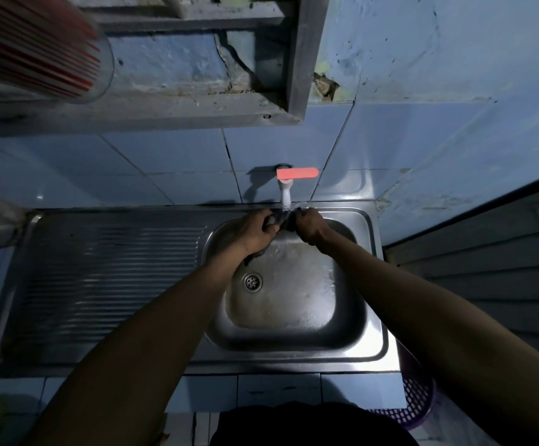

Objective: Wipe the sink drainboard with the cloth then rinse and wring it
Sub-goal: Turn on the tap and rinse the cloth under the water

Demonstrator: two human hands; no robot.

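Observation:
A dark wet cloth point(283, 221) is stretched between my two hands right under the white tap point(284, 194) with its red lever. My left hand point(255, 231) grips the cloth's left end, and a dark tail of it hangs down below my wrist. My right hand point(310, 224) grips the right end. Both hands are over the back of the steel sink basin point(342, 336), where water wets the bottom near the drain point(252, 282). The ribbed drainboard point(107, 272) lies to the left with nothing on it.
Blue tiled wall behind the sink. A grey wooden shelf frame point(293, 91) hangs overhead, with a red-striped cup point(46, 49) at upper left. A purple mesh basket point(413, 403) sits below the sink's right front corner. Grey boards stand at right.

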